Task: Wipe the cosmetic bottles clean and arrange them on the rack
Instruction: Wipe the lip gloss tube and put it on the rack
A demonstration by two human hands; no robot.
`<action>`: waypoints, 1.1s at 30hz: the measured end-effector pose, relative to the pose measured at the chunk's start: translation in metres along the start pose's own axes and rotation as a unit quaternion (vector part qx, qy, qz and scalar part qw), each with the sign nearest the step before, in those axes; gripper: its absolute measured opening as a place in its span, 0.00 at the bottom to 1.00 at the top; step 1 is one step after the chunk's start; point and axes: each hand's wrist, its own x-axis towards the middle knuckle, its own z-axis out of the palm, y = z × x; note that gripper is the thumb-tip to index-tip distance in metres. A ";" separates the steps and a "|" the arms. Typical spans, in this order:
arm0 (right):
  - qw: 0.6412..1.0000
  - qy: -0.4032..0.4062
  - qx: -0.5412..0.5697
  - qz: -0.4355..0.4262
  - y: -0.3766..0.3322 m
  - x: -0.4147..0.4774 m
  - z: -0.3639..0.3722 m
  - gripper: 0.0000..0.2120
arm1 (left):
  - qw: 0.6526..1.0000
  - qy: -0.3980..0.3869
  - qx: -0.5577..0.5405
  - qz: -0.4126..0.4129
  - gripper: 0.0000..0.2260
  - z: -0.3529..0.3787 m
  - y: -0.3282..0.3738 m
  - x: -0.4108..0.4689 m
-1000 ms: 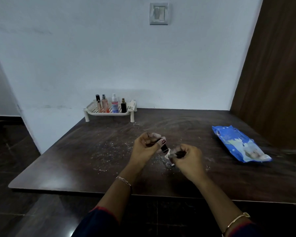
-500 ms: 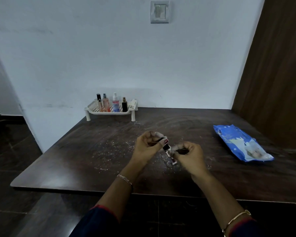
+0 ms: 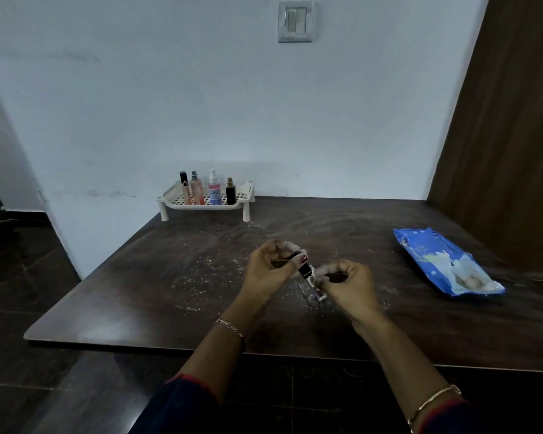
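My left hand grips the black cap end of a small cosmetic bottle above the middle of the dark wooden table. My right hand pinches a white wipe against the bottle's lower end, which is mostly hidden by the wipe and my fingers. At the table's back left stands a white perforated rack. On it several bottles stand upright: a black-capped tube, a peach bottle, a clear spray bottle with a blue label and a small black bottle.
A blue wet-wipe packet lies on the right side of the table. White dust specks are scattered left of my hands. A brown wooden panel rises at the right, and a wall switch sits high on the white wall.
Both hands keep the same hold. The right hand and wipe have shifted slightly along the bottle.
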 end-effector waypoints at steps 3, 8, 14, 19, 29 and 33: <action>1.000 0.004 -0.007 0.003 0.003 0.000 0.002 0.09 | 1.000 -0.001 -0.003 -0.001 0.06 0.002 0.002 -0.001; 0.999 0.018 -0.041 -0.024 0.007 -0.001 0.004 0.09 | 1.000 -0.017 -0.001 0.006 0.06 0.000 0.002 -0.002; 0.996 0.010 -0.086 -0.030 0.020 -0.004 -0.005 0.10 | 0.999 -0.053 -0.005 -0.004 0.06 -0.012 -0.002 0.000; 0.998 -0.003 -0.051 -0.034 0.008 0.003 -0.002 0.08 | 0.995 -0.084 -0.037 -0.040 0.10 -0.017 0.000 0.001; 0.994 -0.042 -0.089 -0.056 0.000 0.009 0.002 0.07 | 0.994 -0.109 0.001 -0.019 0.12 -0.015 0.003 0.002; 0.992 -0.037 -0.120 -0.034 0.019 0.003 -0.014 0.09 | 0.992 -0.122 0.004 -0.043 0.09 -0.012 0.001 0.003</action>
